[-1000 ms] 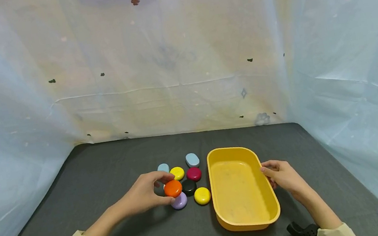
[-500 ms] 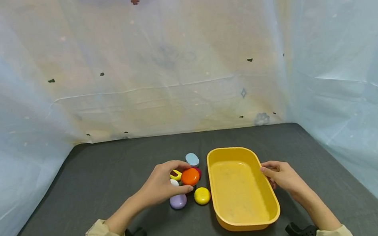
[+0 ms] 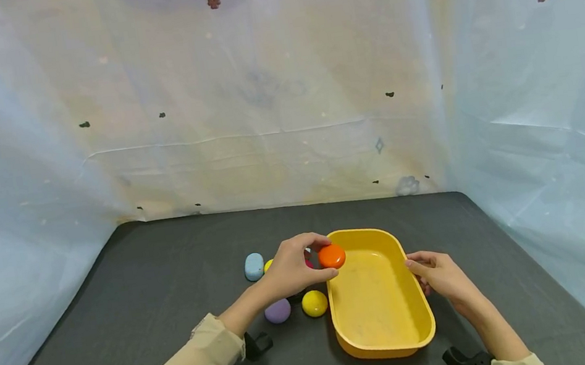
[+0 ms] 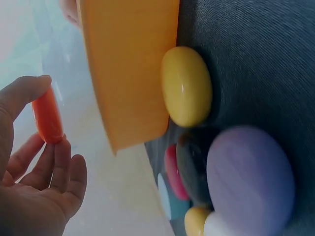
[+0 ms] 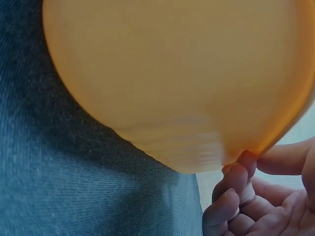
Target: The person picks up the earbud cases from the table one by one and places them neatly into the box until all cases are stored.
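Between thumb and fingertips my left hand [image 3: 294,267] pinches a glossy orange rounded disc [image 3: 332,256], like a smooth painted pebble. It is held over the left rim of a yellow rectangular tub [image 3: 382,322] in the head view. The left wrist view shows the disc [image 4: 47,117] edge-on, above the tub's wall [image 4: 129,73]. On the tub's right side, my right hand [image 3: 440,277] grips the rim with thumb and fingers; the right wrist view shows these fingers [image 5: 230,179] at the rim. The tub's visible floor holds nothing.
Left of the tub lie similar pebbles: yellow [image 3: 314,303], purple [image 3: 278,311], black [image 3: 296,298] and light blue [image 3: 254,266]. My left hand partly hides others. Dark grey cloth [image 3: 190,253] covers the table, with pale plastic sheeting [image 3: 268,86] behind and at the sides.
My left hand has carried the orange disc rightward and slightly away, from over the pebbles to the tub's left rim. The right hand and the tub have stayed in place.
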Action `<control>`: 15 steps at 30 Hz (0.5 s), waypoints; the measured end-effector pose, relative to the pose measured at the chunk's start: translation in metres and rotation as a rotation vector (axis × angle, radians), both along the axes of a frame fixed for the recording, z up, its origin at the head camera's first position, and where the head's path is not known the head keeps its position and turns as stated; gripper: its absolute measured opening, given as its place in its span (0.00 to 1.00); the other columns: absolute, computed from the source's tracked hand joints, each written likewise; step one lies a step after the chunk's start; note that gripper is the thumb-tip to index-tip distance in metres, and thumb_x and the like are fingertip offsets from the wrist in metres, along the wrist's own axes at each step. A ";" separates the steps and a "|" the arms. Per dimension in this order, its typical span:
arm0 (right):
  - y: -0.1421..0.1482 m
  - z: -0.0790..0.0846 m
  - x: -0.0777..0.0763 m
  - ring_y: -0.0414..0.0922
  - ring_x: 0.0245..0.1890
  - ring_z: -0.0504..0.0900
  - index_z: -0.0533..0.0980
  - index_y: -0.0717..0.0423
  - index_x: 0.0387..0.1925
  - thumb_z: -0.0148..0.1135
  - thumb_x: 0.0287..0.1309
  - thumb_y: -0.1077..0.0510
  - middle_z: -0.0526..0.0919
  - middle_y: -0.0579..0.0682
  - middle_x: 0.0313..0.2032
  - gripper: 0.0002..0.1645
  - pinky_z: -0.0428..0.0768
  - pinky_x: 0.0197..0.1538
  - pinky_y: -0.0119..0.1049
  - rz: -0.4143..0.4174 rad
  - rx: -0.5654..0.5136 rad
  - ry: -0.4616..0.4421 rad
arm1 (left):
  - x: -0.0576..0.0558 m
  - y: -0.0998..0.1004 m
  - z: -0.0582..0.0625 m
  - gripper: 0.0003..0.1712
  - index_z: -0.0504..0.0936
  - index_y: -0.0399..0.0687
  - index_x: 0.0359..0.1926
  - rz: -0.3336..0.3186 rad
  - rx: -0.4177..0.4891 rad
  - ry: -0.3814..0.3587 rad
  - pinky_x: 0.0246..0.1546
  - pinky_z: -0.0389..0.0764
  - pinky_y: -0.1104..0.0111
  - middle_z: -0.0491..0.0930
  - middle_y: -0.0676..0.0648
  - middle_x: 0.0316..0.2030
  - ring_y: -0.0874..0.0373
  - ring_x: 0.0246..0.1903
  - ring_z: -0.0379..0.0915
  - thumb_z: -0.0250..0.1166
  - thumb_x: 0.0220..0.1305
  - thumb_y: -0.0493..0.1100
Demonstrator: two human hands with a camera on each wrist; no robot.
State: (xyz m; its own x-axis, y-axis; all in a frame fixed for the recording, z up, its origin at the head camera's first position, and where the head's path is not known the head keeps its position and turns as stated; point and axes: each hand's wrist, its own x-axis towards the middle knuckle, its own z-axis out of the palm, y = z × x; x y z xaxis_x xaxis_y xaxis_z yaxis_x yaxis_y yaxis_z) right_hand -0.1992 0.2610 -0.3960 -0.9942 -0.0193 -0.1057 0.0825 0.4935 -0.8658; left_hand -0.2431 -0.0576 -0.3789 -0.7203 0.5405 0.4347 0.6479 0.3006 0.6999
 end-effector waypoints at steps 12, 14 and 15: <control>0.001 -0.001 -0.001 0.48 0.25 0.74 0.73 0.66 0.59 0.55 0.72 0.52 0.77 0.53 0.27 0.25 0.78 0.28 0.37 0.000 0.002 0.007 | -0.009 0.020 -0.016 0.29 0.80 0.42 0.54 0.039 -0.061 -0.047 0.37 0.79 0.70 0.81 0.52 0.44 0.62 0.40 0.75 0.77 0.52 0.45; 0.001 -0.002 0.000 0.48 0.25 0.74 0.73 0.66 0.59 0.55 0.72 0.52 0.77 0.52 0.27 0.25 0.78 0.28 0.36 -0.002 0.003 0.004 | -0.009 0.020 -0.018 0.29 0.80 0.42 0.54 0.048 -0.073 -0.061 0.38 0.78 0.70 0.81 0.53 0.44 0.62 0.41 0.74 0.77 0.52 0.46; 0.001 -0.003 0.000 0.48 0.25 0.74 0.73 0.66 0.59 0.55 0.72 0.52 0.77 0.52 0.27 0.25 0.78 0.28 0.36 -0.004 0.004 0.003 | -0.009 0.021 -0.019 0.29 0.80 0.42 0.54 0.051 -0.078 -0.066 0.38 0.78 0.71 0.81 0.53 0.44 0.62 0.41 0.74 0.77 0.52 0.46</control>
State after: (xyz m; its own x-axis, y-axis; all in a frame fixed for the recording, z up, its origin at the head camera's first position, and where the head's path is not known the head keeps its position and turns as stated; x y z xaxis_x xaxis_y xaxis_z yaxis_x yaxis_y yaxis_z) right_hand -0.1992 0.2617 -0.3989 -0.9945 -0.0148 -0.1033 0.0823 0.4964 -0.8642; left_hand -0.2517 -0.0368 -0.3975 -0.7732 0.5332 0.3434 0.5839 0.3872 0.7135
